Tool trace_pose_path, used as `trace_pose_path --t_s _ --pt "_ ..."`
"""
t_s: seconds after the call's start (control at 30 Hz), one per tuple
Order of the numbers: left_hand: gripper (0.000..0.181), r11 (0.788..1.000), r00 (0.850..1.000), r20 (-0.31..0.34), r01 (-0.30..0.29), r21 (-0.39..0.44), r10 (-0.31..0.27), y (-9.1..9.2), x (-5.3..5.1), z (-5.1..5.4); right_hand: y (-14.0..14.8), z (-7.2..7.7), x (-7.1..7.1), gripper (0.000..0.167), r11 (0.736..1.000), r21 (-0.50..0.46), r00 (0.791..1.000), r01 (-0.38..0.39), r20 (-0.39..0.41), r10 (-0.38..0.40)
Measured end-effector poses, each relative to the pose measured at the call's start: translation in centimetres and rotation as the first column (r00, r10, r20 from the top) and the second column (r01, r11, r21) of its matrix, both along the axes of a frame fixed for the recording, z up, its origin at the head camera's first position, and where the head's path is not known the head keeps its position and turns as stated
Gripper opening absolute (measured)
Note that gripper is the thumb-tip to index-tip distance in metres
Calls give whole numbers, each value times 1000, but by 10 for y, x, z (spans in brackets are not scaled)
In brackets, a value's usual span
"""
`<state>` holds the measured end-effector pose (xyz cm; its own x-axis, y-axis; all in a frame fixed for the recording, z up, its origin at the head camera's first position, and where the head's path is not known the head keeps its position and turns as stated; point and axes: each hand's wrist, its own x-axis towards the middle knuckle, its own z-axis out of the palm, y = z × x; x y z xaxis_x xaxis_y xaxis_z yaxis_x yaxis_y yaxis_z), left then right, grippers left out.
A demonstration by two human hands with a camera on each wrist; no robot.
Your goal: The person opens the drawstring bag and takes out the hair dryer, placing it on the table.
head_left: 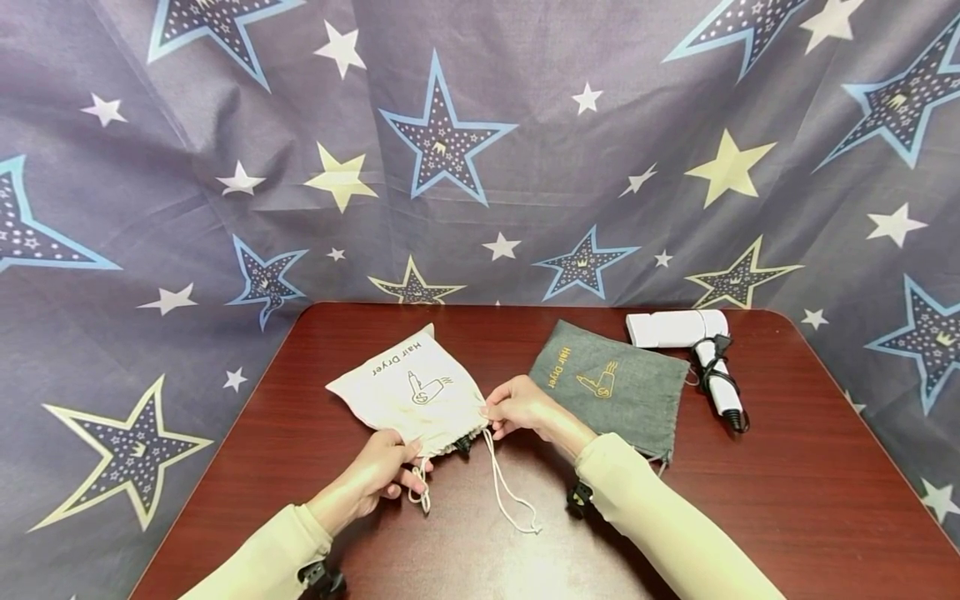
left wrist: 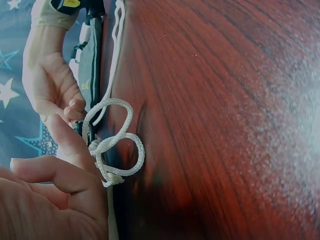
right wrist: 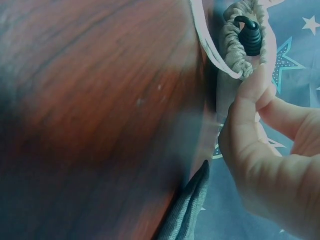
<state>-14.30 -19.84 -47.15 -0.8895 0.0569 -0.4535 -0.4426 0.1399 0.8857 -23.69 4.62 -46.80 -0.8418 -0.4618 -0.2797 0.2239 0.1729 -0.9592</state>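
A white drawstring bag (head_left: 427,379) printed "Hair Dryer" lies on the table, its mouth towards me. My left hand (head_left: 375,473) grips the left corner of the mouth, thumb on top. At the right corner, my right hand (head_left: 521,406) pinches the gathered edge between thumb and fingers. Inside the partly open mouth shows a black ribbed cord end (right wrist: 250,39); the rest of that object is hidden in the bag. A looped, knotted drawstring (left wrist: 137,160) hangs by my left fingers. Another drawstring (head_left: 497,479) trails onto the table from the right corner.
A dark grey "Hair Dryer" bag (head_left: 637,392) lies flat to the right. Beside it rests a white hair dryer (head_left: 675,329), its black cord wound round the handle. A star-patterned cloth (head_left: 480,233) hangs behind the reddish-brown table (head_left: 810,492).
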Motion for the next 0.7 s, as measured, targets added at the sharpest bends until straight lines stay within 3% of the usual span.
trace_pose_path --t_s 0.33,0.7 --pt "11 1000 1000 -8 -2 -10 1 -2 3 2 0 0 -1 6 1000 15 1000 16 -2 -16" --pt "16 1000 1000 -6 -19 -15 19 -2 3 4 -4 3 2 11 999 -53 1000 2 28 -1"
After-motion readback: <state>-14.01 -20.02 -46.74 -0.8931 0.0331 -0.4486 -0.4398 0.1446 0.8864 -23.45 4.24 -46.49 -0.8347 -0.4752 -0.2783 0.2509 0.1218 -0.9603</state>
